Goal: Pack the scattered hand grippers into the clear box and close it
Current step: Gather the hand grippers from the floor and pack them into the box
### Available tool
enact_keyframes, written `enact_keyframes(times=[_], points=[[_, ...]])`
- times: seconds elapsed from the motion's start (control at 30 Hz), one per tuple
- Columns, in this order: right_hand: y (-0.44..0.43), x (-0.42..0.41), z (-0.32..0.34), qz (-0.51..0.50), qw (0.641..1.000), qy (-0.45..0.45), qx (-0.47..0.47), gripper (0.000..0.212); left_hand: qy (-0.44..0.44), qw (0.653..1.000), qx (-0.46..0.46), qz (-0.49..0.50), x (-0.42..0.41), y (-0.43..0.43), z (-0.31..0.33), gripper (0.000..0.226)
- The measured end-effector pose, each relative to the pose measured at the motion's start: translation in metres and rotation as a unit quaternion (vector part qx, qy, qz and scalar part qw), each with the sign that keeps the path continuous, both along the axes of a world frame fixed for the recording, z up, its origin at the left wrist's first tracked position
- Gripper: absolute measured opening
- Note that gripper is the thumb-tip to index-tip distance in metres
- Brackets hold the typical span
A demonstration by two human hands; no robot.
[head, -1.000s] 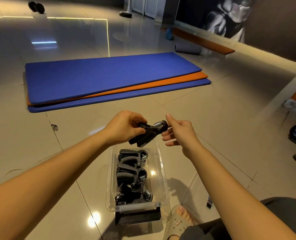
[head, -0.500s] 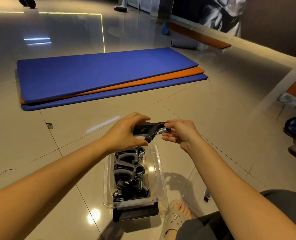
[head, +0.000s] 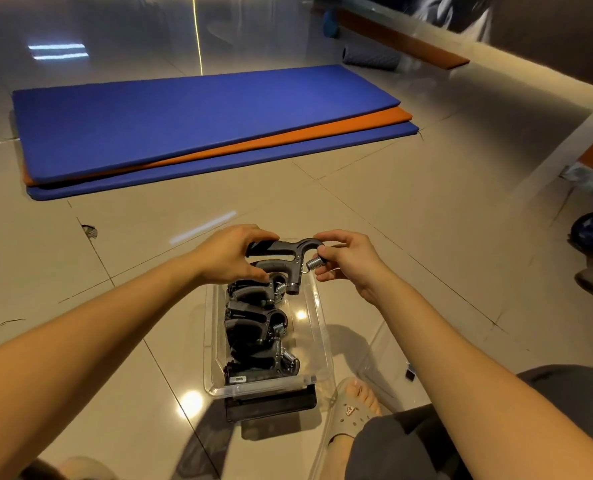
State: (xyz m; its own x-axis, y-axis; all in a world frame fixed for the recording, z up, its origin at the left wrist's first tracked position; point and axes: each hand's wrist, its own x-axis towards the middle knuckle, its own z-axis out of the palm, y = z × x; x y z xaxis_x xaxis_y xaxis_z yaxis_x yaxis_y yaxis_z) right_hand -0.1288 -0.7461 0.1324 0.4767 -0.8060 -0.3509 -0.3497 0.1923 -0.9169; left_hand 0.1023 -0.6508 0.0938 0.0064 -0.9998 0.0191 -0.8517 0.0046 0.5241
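Two hands: left hand (head: 231, 259) wraps handles (head: 265, 247), right hand (head: 352, 263) pinches spring (head: 314, 263).
Black plastic hand gripper (head: 295, 258): rigid, probably light, over clear plastic box (head: 324, 344).

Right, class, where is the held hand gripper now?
Head view, centre: the hand gripper is held between the left hand and right hand, above the far end of the clear box.

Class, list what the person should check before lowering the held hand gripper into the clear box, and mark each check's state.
1. Grip: left hand grips the hand gripper by its handles, right hand pinches its spring end: ok.
2. Position: it hangs over the far end of the clear box: ok.
3. Box open, no lid on: ok.
4. Room beyond the packed grippers: cannot tell, hands hide it.
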Motion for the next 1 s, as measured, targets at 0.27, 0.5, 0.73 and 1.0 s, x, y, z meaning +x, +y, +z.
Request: enact_keyframes(times=[0.27, 0.5, 0.73, 1.0], points=[[0.000, -0.008, -0.087, 0.177, 0.895, 0.362, -0.191, 0.058, -0.102, 0.989, 0.099, 0.039, 0.001, 0.016, -0.074, 0.053], [0.005, -0.013, -0.120, 0.209, 0.872, 0.395, -0.198, 0.076, -0.209, 0.965, 0.154, 0.025, -0.009, 0.014, -0.126, 0.055], [0.001, -0.019, -0.124, 0.207, 0.877, 0.380, -0.208, 0.078, -0.251, 0.949, 0.191, -0.009, -0.009, 0.003, -0.143, 0.035], [-0.001, -0.020, -0.122, 0.194, 0.893, 0.368, -0.172, 0.077, -0.306, 0.927, 0.212, -0.042, -0.009, 0.003, -0.147, 0.048]])
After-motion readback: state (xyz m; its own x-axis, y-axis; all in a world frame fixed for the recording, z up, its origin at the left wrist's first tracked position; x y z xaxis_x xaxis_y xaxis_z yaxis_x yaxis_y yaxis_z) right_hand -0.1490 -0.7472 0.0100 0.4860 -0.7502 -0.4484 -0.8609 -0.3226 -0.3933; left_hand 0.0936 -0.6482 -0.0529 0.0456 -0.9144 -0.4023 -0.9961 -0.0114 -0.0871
